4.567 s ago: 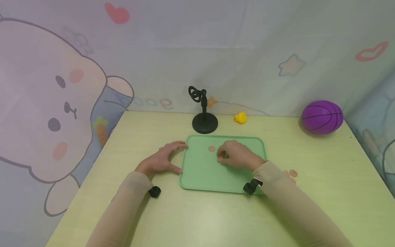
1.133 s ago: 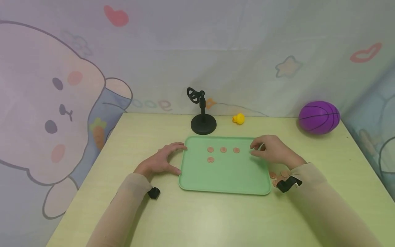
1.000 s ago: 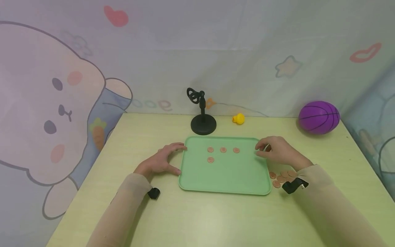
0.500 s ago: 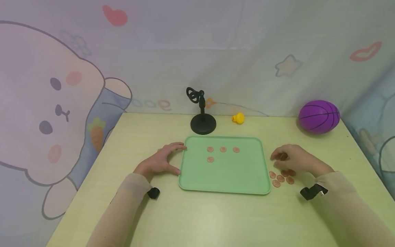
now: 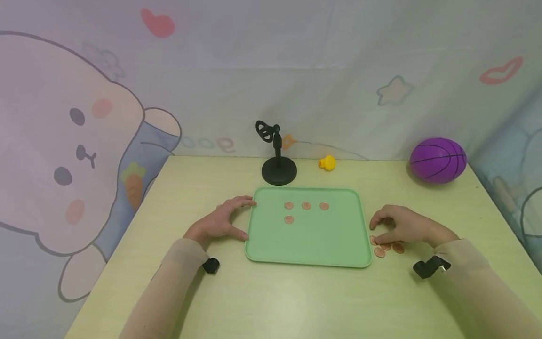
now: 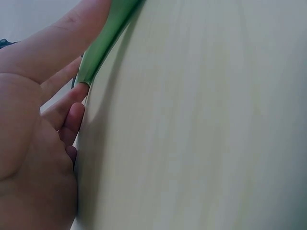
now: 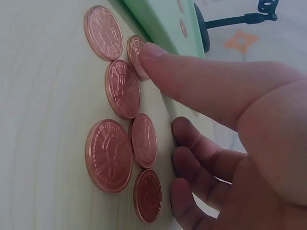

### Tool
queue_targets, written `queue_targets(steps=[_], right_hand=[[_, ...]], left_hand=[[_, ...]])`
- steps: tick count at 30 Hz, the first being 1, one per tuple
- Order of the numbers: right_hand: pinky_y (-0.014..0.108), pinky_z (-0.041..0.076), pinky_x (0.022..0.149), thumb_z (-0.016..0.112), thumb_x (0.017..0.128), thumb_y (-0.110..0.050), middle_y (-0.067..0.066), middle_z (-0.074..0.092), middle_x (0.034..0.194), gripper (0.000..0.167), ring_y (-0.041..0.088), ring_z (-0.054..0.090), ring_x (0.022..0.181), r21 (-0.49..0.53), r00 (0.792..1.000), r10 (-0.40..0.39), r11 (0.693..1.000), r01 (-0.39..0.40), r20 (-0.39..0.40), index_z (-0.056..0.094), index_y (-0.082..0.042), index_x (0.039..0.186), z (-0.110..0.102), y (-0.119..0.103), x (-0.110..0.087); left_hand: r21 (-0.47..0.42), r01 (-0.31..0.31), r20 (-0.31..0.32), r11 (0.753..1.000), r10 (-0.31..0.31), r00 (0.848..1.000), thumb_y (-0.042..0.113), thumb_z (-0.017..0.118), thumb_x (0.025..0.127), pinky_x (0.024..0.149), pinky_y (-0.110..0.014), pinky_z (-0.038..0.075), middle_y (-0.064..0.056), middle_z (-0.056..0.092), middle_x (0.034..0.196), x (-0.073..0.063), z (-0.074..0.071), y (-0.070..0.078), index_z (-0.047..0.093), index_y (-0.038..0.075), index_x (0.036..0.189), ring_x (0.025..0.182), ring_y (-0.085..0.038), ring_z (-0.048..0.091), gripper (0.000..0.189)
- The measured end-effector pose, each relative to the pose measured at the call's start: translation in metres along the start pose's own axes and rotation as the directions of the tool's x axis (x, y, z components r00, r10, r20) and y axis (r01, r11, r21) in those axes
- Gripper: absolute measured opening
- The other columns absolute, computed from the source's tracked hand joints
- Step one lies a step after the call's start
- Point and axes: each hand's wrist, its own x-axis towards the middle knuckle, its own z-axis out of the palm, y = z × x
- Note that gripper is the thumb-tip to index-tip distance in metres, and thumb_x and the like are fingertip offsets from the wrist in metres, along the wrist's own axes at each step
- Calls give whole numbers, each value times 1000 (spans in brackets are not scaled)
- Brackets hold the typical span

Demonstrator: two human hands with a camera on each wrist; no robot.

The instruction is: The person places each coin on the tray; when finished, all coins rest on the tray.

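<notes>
A pale green tray [image 5: 313, 245] lies on the table, bearing several copper coins: a row of three at its far side and one coin [image 5: 289, 220] just nearer. My left hand [image 5: 219, 221] rests at the tray's left side, thumb and fingers spread along the green rim [image 6: 98, 50]. Right of the tray, my right hand [image 5: 406, 226] is low over a loose group of copper coins [image 5: 398, 248]. Its thumb tip overlaps the coin [image 7: 134, 51] nearest the tray, while its other fingers [image 7: 182, 125] bend toward the tabletop, apart from the thumb.
Behind the tray stands a black stand with a round base [image 5: 279, 171], beside a small yellow toy [image 5: 327, 163]. A purple ball [image 5: 438, 160] sits at the table's back right corner. A printed cloth [image 5: 271, 70] hangs behind the table.
Over these seconds coins were added on the tray, making a row of three plus one. My right hand moved right, off the tray and down to the loose coins. The left hand stayed put.
</notes>
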Motion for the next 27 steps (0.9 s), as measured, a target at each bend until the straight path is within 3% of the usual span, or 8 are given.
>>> queue_targets(steps=[3,9,12,16,19,24,27], right_hand=[[28,53,69,86,89,-28,8,62,84,33,22,62,44,-29,1000,-5,1000,5,1,69,-9,109,0,-2,0],[26,51,75,85,91,-26,3,62,62,27,22,60,40,-49,999,-31,998,32,18,69,-10,107,1,-3,2],[28,54,65,82,93,-22,5,64,62,22,22,60,40,-22,999,-39,999,40,33,69,-9,104,1,-3,3],[33,55,47,78,96,-17,12,63,81,15,20,59,42,16,999,-26,1000,25,41,69,-8,104,1,-4,4],[33,55,45,77,97,-15,14,60,87,13,18,59,44,24,999,-11,1000,10,40,69,-9,105,1,-4,3],[33,54,45,78,96,-15,10,65,66,15,19,58,43,27,998,-9,1000,7,54,68,-7,105,2,-5,3],[33,54,44,77,97,-14,9,65,63,15,20,58,42,26,998,-12,1000,11,58,67,-6,104,2,-6,4]], left_hand=[[8,-5,-5,1000,5,1000,33,98,72,125,-65,15,3,30,170,0,0,-1,52,32,152,158,-31,19,92],[-10,1,-5,1000,-1,1000,32,98,72,125,-66,15,2,30,170,0,0,-2,53,31,152,158,-33,18,92],[-9,3,-3,1000,-3,1000,33,98,72,125,-65,16,3,30,170,0,0,-1,53,32,152,158,-32,18,92],[-2,-21,-10,1000,21,1000,32,99,72,125,-64,16,1,31,170,0,0,0,53,30,152,157,-33,20,92],[-6,-37,-14,999,37,999,31,99,71,126,-63,16,0,31,170,0,-1,1,53,29,152,157,-32,21,92],[-14,-34,-14,999,34,999,29,99,72,126,-63,15,0,32,170,-1,0,1,53,28,152,157,-32,20,92],[-15,-34,-14,999,34,999,29,98,73,126,-63,16,0,32,170,-1,0,1,53,28,152,157,-33,21,91]])
